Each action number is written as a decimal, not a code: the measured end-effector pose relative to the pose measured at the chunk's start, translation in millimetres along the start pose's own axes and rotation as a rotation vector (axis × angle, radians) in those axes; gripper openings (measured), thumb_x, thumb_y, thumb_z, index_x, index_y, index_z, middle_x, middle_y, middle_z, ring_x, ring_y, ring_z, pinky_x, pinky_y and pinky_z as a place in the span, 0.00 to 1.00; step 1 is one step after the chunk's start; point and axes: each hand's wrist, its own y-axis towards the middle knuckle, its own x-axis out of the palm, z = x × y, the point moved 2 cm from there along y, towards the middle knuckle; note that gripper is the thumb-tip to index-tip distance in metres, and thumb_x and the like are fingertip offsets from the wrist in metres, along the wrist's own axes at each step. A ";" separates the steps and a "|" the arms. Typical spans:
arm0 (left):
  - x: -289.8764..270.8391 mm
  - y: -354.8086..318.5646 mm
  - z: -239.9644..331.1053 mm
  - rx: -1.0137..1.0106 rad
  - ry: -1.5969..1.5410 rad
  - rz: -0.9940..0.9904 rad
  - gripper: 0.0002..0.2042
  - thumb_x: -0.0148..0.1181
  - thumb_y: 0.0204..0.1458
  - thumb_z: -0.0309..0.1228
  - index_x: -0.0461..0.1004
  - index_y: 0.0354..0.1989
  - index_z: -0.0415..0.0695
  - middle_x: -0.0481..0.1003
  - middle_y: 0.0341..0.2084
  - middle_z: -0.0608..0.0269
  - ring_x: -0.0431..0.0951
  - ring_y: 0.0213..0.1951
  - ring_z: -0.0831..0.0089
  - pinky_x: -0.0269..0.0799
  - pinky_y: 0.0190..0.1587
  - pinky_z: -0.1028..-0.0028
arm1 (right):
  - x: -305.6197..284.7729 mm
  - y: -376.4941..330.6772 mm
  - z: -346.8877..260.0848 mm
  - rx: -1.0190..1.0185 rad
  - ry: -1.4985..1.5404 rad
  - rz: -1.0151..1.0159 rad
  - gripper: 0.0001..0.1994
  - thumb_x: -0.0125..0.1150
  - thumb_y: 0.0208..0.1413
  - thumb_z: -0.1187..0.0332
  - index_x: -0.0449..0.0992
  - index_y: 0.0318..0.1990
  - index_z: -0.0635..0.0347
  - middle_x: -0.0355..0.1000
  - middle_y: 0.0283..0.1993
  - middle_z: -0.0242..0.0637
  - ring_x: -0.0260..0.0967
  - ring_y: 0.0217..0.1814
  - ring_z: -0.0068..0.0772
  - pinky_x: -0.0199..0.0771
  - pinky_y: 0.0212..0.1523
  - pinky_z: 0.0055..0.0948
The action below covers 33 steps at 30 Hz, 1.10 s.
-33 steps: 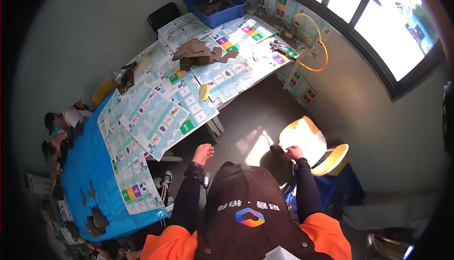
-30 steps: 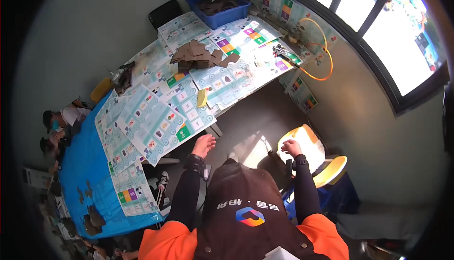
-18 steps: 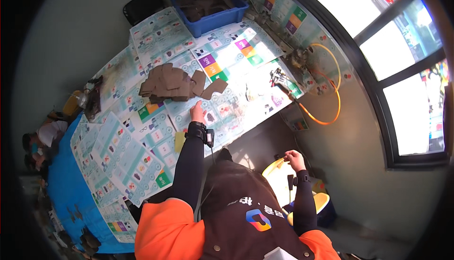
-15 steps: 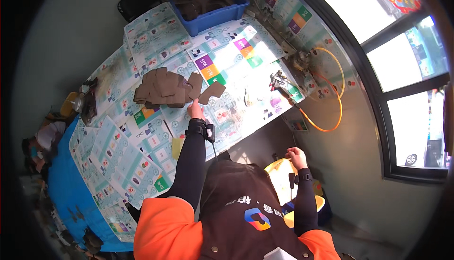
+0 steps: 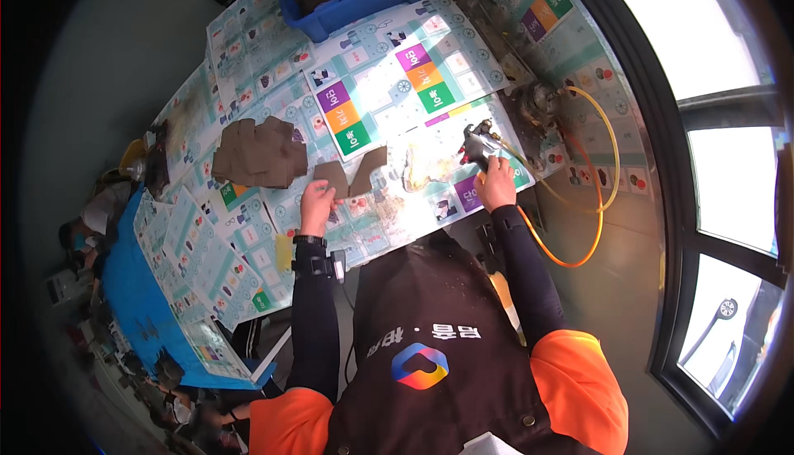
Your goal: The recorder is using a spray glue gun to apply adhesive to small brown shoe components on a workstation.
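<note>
My left hand (image 5: 317, 207) is at the near edge of a flat brown piece (image 5: 333, 177), its fingers closed on that edge. The piece looks like leather or cloth. A second brown piece (image 5: 369, 170) lies just right of it, angled away. To the left sits a stack of similar brown pieces (image 5: 260, 153), overlapping one another. My right hand (image 5: 498, 183) is wrapped round the handle of a spray gun (image 5: 480, 144) with a dark and silvery body, at the table's right side. My right fingers are partly hidden.
Printed sheets cover the table (image 5: 364, 236). A blue bin (image 5: 347, 10) with dark contents stands at the far edge. Yellow and orange hoses (image 5: 614, 182) loop off the right edge by the wall. Blue sheeting (image 5: 149, 298) lies at left, and a window (image 5: 736, 182) is on the right.
My right hand has come up from beside my lap to the spray gun. A brown piece now lies apart from the stack, with my left hand at its near edge.
</note>
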 end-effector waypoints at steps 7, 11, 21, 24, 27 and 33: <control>75.2 -93.7 23.0 0.073 0.164 -0.355 0.23 0.53 0.52 0.23 0.60 0.59 0.44 0.75 0.27 0.60 0.75 0.26 0.76 0.70 0.28 0.79 | 18.4 58.3 12.9 -0.120 -0.024 -0.126 0.34 0.66 0.37 0.71 0.59 0.55 0.63 0.60 0.51 0.50 0.66 0.47 0.54 0.71 0.44 0.40; 117.1 -106.8 53.4 0.309 0.205 -0.332 0.23 0.54 0.51 0.23 0.62 0.58 0.47 0.75 0.28 0.61 0.73 0.25 0.78 0.70 0.32 0.78 | 18.9 69.1 23.1 -0.203 0.022 -0.134 0.29 0.64 0.37 0.70 0.61 0.50 0.63 0.63 0.45 0.50 0.69 0.41 0.54 0.71 0.39 0.42; 152.7 -9.2 -7.5 0.273 0.110 -0.185 0.11 0.52 0.53 0.22 0.68 0.46 0.36 0.76 0.34 0.58 0.75 0.29 0.78 0.72 0.30 0.79 | -41.4 34.4 37.4 0.188 1.039 -0.438 0.20 0.44 0.37 0.80 0.70 0.43 0.61 0.71 0.33 0.32 0.68 0.33 0.20 0.65 0.22 0.17; 151.0 3.1 -32.9 0.242 0.058 -0.183 0.11 0.52 0.54 0.22 0.67 0.46 0.35 0.75 0.33 0.59 0.74 0.32 0.79 0.72 0.30 0.80 | -46.6 24.4 28.9 0.219 0.872 -0.559 0.20 0.45 0.37 0.79 0.70 0.43 0.59 0.71 0.32 0.30 0.67 0.32 0.19 0.66 0.22 0.17; 147.1 6.8 -41.8 0.187 0.048 -0.192 0.11 0.53 0.53 0.22 0.68 0.45 0.36 0.75 0.32 0.61 0.74 0.31 0.80 0.71 0.30 0.80 | -43.8 14.7 15.2 0.246 0.771 -0.623 0.16 0.50 0.40 0.76 0.72 0.41 0.59 0.71 0.27 0.34 0.68 0.28 0.26 0.68 0.31 0.24; 139.3 10.2 -42.4 0.322 0.142 -0.166 0.11 0.55 0.52 0.23 0.69 0.44 0.38 0.76 0.30 0.64 0.72 0.29 0.83 0.67 0.34 0.82 | -21.4 9.1 -13.3 0.150 0.650 -0.740 0.16 0.55 0.41 0.72 0.72 0.42 0.59 0.70 0.27 0.44 0.69 0.30 0.38 0.68 0.35 0.32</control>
